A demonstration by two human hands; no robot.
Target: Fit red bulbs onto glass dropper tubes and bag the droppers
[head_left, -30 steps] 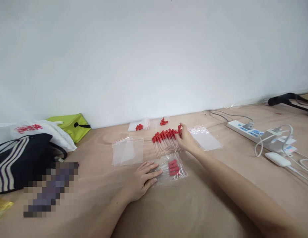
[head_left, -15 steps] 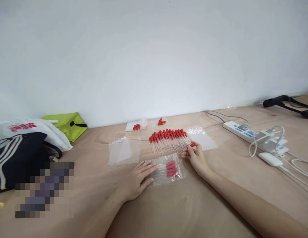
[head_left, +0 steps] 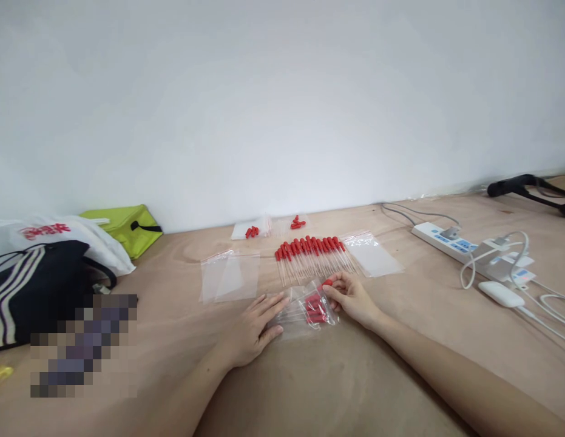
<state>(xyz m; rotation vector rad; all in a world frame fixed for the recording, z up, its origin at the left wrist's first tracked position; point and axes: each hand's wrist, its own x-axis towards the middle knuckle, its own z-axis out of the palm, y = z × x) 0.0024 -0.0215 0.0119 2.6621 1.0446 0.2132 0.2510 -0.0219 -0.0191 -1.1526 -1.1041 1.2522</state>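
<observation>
Head camera view, looking forward and down: two bare hands work over a light brown table (head_left: 300, 388) that meets a plain white wall (head_left: 282, 109). Just below the centre lies a clear plastic zip bag (head_left: 289, 331), its right end towards the right hand (head_left: 352, 300). Inside it, several red-topped sticks (head_left: 315, 311) with thin clear stems lie side by side, tops to the right. The left hand (head_left: 255, 331) is flat and palm down, fingers extended, resting on the bag's left end and grasping nothing. The right hand is closed in a pinch of thumb and fingers on a single red-topped stick (head_left: 328, 283) at the bag's upper right edge; whether its stem is inside the bag cannot be told. Just beyond, a slanting row of matching red-topped sticks (head_left: 309, 247) lies on the table, between overlapping flat clear bags (head_left: 230, 279) on the left and another flat clear bag (head_left: 375, 255) on the right. Near the wall sit two small clusters of short red pieces (head_left: 252, 232). To the far left are a black bag with white stripes, (head_left: 50, 291) a white plastic bag with red lettering (head_left: 82, 233) and a lime-green bag (head_left: 131, 240); to the right, a white power strip (head_left: 439, 240) with cables.
</observation>
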